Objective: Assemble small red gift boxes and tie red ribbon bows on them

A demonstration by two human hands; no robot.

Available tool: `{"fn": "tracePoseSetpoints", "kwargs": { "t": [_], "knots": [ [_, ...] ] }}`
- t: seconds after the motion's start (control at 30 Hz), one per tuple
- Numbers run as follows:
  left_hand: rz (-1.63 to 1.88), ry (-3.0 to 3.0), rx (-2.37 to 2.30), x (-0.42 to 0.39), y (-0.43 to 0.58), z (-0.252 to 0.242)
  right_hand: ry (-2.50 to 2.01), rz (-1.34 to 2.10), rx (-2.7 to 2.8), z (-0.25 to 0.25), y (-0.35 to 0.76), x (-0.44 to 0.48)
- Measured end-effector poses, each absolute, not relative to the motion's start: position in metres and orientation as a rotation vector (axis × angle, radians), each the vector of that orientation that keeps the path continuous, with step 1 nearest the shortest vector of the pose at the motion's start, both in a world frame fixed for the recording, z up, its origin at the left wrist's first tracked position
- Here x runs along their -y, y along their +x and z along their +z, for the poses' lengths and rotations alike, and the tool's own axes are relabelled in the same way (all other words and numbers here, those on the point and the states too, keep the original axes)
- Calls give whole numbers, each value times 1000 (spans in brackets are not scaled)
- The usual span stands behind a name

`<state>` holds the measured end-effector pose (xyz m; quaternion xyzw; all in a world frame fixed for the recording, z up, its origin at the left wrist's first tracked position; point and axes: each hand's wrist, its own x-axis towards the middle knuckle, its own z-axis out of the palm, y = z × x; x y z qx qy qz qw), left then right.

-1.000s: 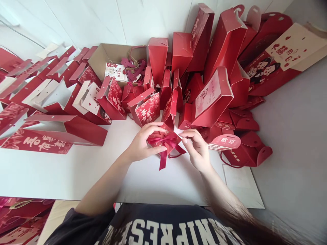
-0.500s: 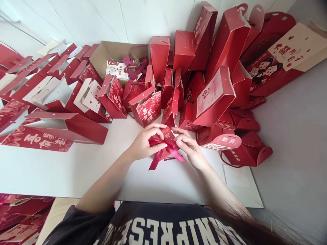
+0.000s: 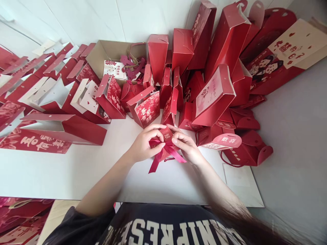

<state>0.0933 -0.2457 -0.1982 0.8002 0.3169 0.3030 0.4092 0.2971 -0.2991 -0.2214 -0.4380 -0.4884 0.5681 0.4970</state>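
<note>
A small red box (image 3: 167, 134) with light lettering is between my two hands at the table's middle. Around it is a magenta ribbon (image 3: 156, 162) tied in a bow, its two tails hanging toward me. My left hand (image 3: 148, 144) pinches the bow's left loop between thumb and fingers. On the box's other side, my right hand (image 3: 186, 144) is curled with its fingers at the top edge and its thumb near the bow's right side. A dark red cord shows under the ribbon.
On the white table (image 3: 102, 180), rows of red gift bags (image 3: 84, 127) stand at the left. A cardboard box (image 3: 102, 56) with cards and ribbons sits at the back. Taller red boxes (image 3: 182, 47) and handled boxes (image 3: 246, 149) crowd the right, by a grey wall.
My right hand's fingers have drawn in closer to the top of the small box and the bow. My left hand stays at the left loop. The view has shifted slightly.
</note>
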Motion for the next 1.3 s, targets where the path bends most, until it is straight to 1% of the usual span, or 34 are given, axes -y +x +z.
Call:
{"fn": "tracePoseSetpoints", "kwargs": {
  "t": [0.43, 0.6, 0.77, 0.9, 1.1, 1.3],
  "knots": [
    [796, 2111, -800, 246, 95, -200, -939, 1594, 857, -224, 292, 296],
    [670, 2107, -746, 242, 85, -187, -993, 1492, 980, -226, 295, 296],
    [539, 2182, -848, 237, 74, -174, -1046, 1356, 1171, -228, 300, 298],
    [569, 2156, -893, 237, 71, -174, -1070, 1302, 1217, -227, 301, 300],
    [599, 2011, -729, 235, 72, -178, -1085, 1278, 1252, -226, 301, 302],
    [682, 1899, -708, 236, 78, -184, -1076, 1267, 1285, -225, 301, 303]
  ]
}}
